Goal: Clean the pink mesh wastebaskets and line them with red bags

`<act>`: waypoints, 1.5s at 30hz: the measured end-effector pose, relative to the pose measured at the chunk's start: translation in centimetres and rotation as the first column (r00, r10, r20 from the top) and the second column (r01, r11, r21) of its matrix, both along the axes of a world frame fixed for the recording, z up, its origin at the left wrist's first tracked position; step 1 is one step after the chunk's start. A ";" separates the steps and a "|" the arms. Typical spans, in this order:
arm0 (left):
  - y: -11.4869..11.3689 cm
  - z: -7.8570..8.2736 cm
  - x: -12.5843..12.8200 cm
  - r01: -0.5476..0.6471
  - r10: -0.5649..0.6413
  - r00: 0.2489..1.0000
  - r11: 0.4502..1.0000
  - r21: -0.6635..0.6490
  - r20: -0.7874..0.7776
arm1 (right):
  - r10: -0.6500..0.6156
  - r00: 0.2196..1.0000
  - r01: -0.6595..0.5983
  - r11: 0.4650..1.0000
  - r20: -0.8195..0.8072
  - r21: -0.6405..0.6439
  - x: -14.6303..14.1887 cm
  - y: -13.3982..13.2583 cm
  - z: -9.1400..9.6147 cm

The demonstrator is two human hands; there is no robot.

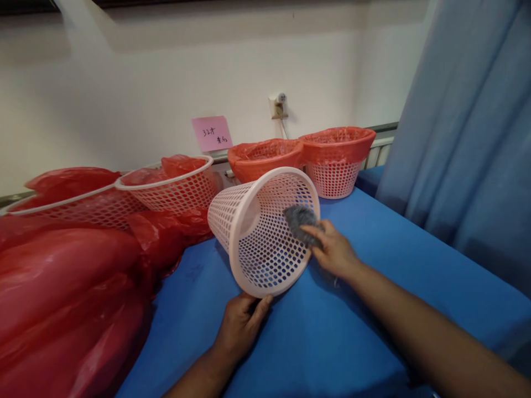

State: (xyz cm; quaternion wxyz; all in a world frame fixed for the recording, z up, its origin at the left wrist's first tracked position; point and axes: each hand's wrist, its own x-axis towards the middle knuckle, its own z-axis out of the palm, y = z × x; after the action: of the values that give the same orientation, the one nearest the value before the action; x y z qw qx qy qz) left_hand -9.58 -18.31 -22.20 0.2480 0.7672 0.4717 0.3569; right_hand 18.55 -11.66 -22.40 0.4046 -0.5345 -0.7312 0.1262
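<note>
A pale pink plastic waste basket (240, 221) with a mesh of holes lies tilted on its side, its mouth facing me. My left hand (244, 320) grips the lower rim, thumb on the near side and the other fingers partly hidden beneath. In my right hand (334, 249) is a grey cloth (301, 221), bunched and pinched between thumb and fingers. The cloth is at the right inner side of the basket's mouth; whether it touches the wall I cannot tell.
Two baskets with red liners, a middle one (265, 160) and a right one (335, 177), stand by the wall. Further left are pink baskets (182, 190) and a big heap of red plastic bags (74, 298). A blue sheet (373, 298) covers the surface; a blue curtain (464, 121) hangs right.
</note>
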 end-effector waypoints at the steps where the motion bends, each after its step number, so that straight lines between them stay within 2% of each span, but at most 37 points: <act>1: -0.1 0.1 0.0 0.003 -0.003 1.000 1.000 0.015 0.001 | -0.123 0.992 0.122 0.992 0.032 0.035 0.8 0.4 0.1; 2: -0.2 0.1 0.1 0.006 -0.006 1.000 1.000 0.022 0.003 | -0.206 0.976 0.204 0.978 0.065 0.040 1.5 0.8 0.1; 3: -0.2 0.2 0.2 0.004 -0.004 1.000 1.000 0.021 0.007 | -0.238 0.966 0.238 0.971 0.102 0.014 1.9 1.0 0.1; 4: -0.3 0.2 0.2 -0.002 0.001 1.000 1.000 0.017 0.016 | -0.209 0.968 0.216 0.976 0.138 -0.040 2.0 1.0 0.1; 6: -0.3 0.2 0.3 -0.015 0.015 0.999 1.000 0.001 0.044 | 0.009 0.987 0.022 0.982 0.161 -0.186 1.4 0.4 0.2; 7: -0.3 0.2 0.3 -0.018 0.019 0.998 1.000 -0.009 0.059 | 0.158 0.979 -0.122 0.959 0.126 -0.256 0.7 -0.1 0.3; 8: -0.4 0.2 0.3 -0.019 0.020 0.997 1.000 -0.018 0.072 | 0.311 0.949 -0.277 0.906 0.057 -0.321 0.0 -0.7 0.4; 10: -0.5 0.2 0.2 -0.020 0.023 0.996 0.999 -0.029 0.091 | 0.540 0.829 -0.545 0.726 -0.144 -0.418 -1.1 -1.6 0.7; 11: -0.5 0.3 0.2 -0.023 0.026 0.995 0.999 -0.030 0.095 | 0.593 0.769 -0.631 0.640 -0.240 -0.439 -1.4 -1.8 0.9; 12: -0.6 0.3 0.1 -0.025 0.027 0.995 0.999 -0.028 0.097 | 0.607 0.735 -0.673 0.598 -0.303 -0.436 -1.5 -1.9 1.0; 13: -0.6 0.4 0.1 -0.024 0.026 0.995 0.999 -0.026 0.096 | 0.582 0.749 -0.661 0.629 -0.317 -0.409 -1.3 -1.7 1.1; 14: -0.6 0.5 0.1 -0.021 0.023 0.995 1.000 -0.022 0.094 | 0.514 0.810 -0.586 0.724 -0.282 -0.363 -1.0 -1.4 1.1; 15: -0.6 0.5 0.1 -0.018 0.020 0.996 1.000 -0.019 0.090 | 0.394 0.894 -0.444 0.845 -0.216 -0.298 -0.5 -0.9 1.0; 16: -0.6 0.6 0.1 -0.017 0.019 0.996 1.000 -0.014 0.090 | 0.232 0.963 -0.259 0.940 -0.141 -0.223 0.1 -0.3 0.9; 17: -0.6 0.6 0.1 -0.018 0.019 0.995 1.000 -0.009 0.093 | 0.064 0.996 -0.074 0.984 -0.068 -0.160 0.7 0.2 0.7; 18: -0.6 0.7 0.1 -0.020 0.020 0.995 1.000 -0.007 0.099 | -0.067 0.998 0.067 0.990 0.003 -0.124 1.2 0.7 0.6; 19: -0.6 0.6 0.0 -0.022 0.023 0.994 1.000 -0.006 0.107 | -0.138 0.988 0.145 0.982 0.068 -0.118 1.5 1.0 0.4; 20: -0.6 0.6 0.0 -0.026 0.027 0.993 1.000 -0.010 0.115 | -0.142 0.983 0.158 0.978 0.119 -0.138 1.6 1.1 0.3; 22: -0.5 0.4 0.1 -0.030 0.033 0.993 0.999 -0.027 0.117 | 0.006 0.990 0.026 0.975 0.139 -0.222 1.0 0.8 0.1; 23: -0.4 0.3 0.1 -0.026 0.030 0.994 0.999 -0.039 0.106 | 0.131 0.987 -0.101 0.956 0.093 -0.275 0.4 0.4 0.0; 24: -0.3 0.1 0.2 -0.013 0.017 0.996 0.999 -0.052 0.085 | 0.268 0.963 -0.250 0.910 0.007 -0.331 -0.3 -0.1 0.0; 25: -0.1 0.0 0.3 0.007 -0.003 0.998 0.998 -0.064 0.059 | 0.390 0.914 -0.400 0.830 -0.108 -0.388 -1.0 -0.7 -0.1; 26: 0.0 -0.2 0.3 0.031 -0.029 0.999 0.997 -0.072 0.034 | 0.475 0.847 -0.530 0.727 -0.236 -0.437 -1.7 -1.2 -0.1; 28: 0.2 -0.4 0.4 0.075 -0.075 0.997 0.995 -0.070 0.008 | 0.532 0.723 -0.690 0.528 -0.440 -0.494 -2.9 -2.0 -0.1; 29: 0.3 -0.4 0.4 0.088 -0.088 0.996 0.994 -0.063 0.007 | 0.541 0.693 -0.720 0.485 -0.476 -0.497 -3.2 -2.1 -0.1; 30: 0.3 -0.4 0.4 0.088 -0.087 0.996 0.995 -0.051 0.013 | 0.552 0.696 -0.717 0.508 -0.458 -0.478 -3.3 -2.1 0.0; 31: 0.3 -0.3 0.3 0.076 -0.076 0.997 0.996 -0.035 0.024 | 0.558 0.730 -0.683 0.588 -0.394 -0.433 -3.2 -2.0 0.0; 32: 0.2 -0.1 0.2 0.059 -0.058 0.998 0.998 -0.014 0.033 | 0.536 0.790 -0.613 0.701 -0.298 -0.364 -2.8 -1.8 0.1; 34: -0.1 0.4 -0.1 -0.003 0.000 0.999 0.998 0.057 0.043 | 0.356 0.928 -0.370 0.913 -0.108 -0.172 -1.6 -1.0 0.4; 35: -0.3 0.6 -0.2 -0.035 0.031 0.998 0.994 0.101 0.046 | 0.215 0.975 -0.218 0.973 -0.051 -0.078 -0.8 -0.6 0.5; 36: -0.5 0.9 -0.3 -0.060 0.053 0.997 0.988 0.140 0.048 | 0.069 0.997 -0.069 0.998 -0.017 -0.004 0.1 -0.1 0.6; 38: -0.7 1.3 -0.4 -0.088 0.079 0.995 0.978 0.187 0.053 | -0.147 0.989 0.144 0.987 0.035 0.067 1.6 0.6 0.8; 39: -0.8 1.4 -0.4 -0.094 0.085 0.995 0.977 0.191 0.059 | -0.195 0.978 0.190 0.980 0.071 0.061 2.1 0.9 0.8; 40: -0.9 1.5 -0.3 -0.098 0.087 0.994 0.978 0.186 0.069 | -0.190 0.975 0.189 0.982 0.114 0.023 2.3 1.0 0.7; 41: -0.9 1.5 -0.2 -0.099 0.087 0.993 0.980 0.175 0.078 | -0.130 0.980 0.138 0.990 0.152 -0.042 2.3 0.9 0.6; 43: -0.9 1.2 0.1 -0.082 0.073 0.994 0.988 0.132 0.078 | 0.103 0.984 -0.071 0.976 0.148 -0.205 1.6 0.5 0.4; 45: -0.8 0.8 0.4 -0.043 0.040 0.998 0.997 0.061 0.053 | 0.357 0.934 -0.335 0.885 0.008 -0.324 0.2 -0.4 0.4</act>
State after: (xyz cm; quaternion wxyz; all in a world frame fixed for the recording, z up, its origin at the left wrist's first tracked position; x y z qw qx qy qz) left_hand -9.21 -19.08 -21.41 0.2287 0.7551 0.4695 0.3963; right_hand 18.80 -12.01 -22.03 0.2592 -0.4574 -0.7982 0.2941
